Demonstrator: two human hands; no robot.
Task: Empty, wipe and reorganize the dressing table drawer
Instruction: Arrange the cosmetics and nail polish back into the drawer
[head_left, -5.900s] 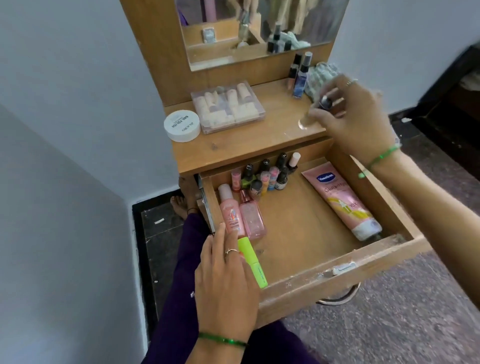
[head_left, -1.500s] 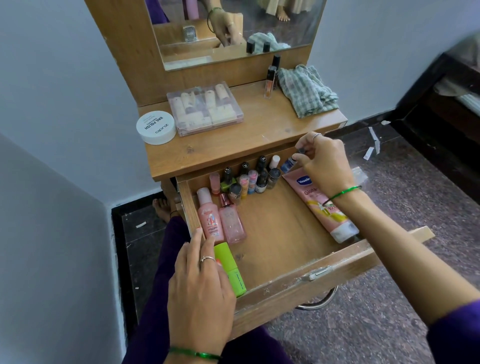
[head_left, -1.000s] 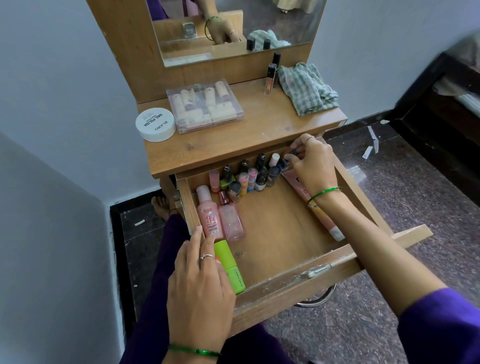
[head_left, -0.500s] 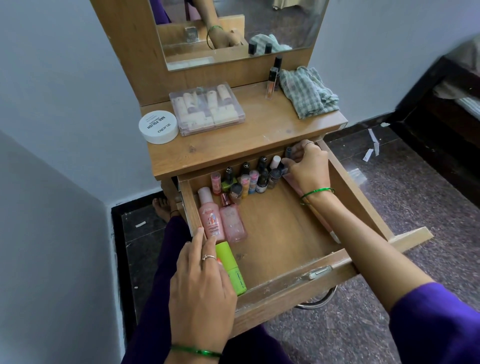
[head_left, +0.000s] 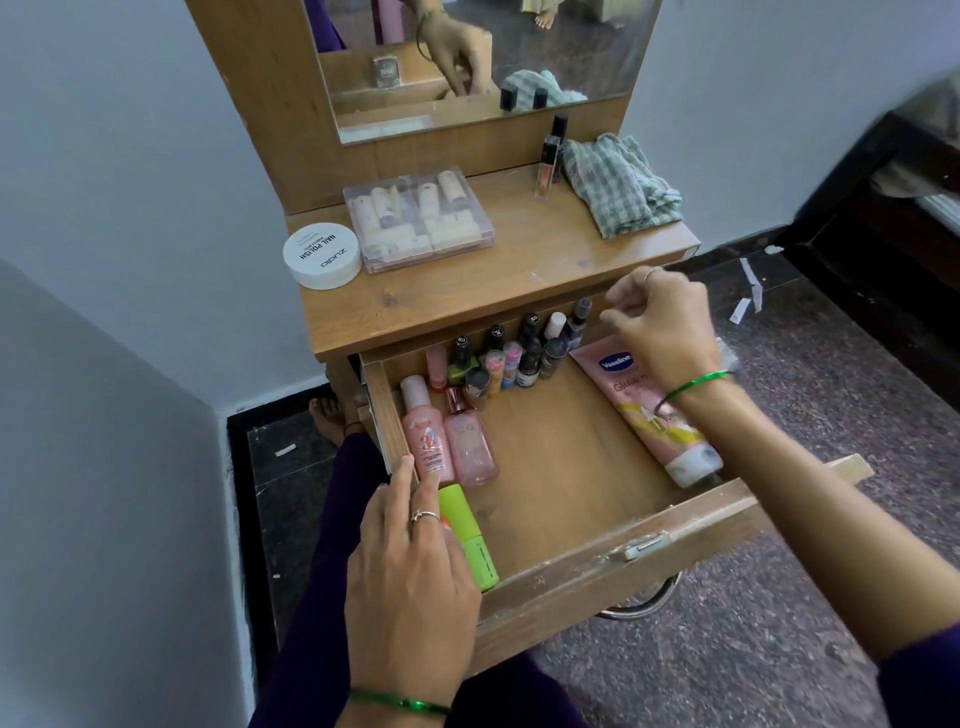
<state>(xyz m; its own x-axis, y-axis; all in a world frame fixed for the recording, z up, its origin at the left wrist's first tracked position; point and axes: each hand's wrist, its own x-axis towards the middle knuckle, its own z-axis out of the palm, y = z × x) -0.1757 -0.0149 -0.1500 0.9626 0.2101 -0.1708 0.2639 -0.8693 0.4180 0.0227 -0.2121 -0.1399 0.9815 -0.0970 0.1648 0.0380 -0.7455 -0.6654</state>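
The wooden drawer stands pulled out below the tabletop. Several small nail polish bottles line its back wall. Two pink bottles and a green tube lie along its left side, and a pink lotion tube lies on the right. My left hand rests flat on the drawer's front left corner, partly over the green tube. Above the back right corner hovers my right hand, fingers loosely curled and holding nothing, just right of a small dark-capped bottle.
On the tabletop sit a clear plastic case, a white round nail polish tub, a slim glass bottle and a checked cloth. A mirror rises behind. Grey walls close in on the left; speckled floor lies right.
My right hand carried a small bottle from the tabletop into the drawer's back row, let it go, and has lifted slightly away. My left hand has stayed in place.
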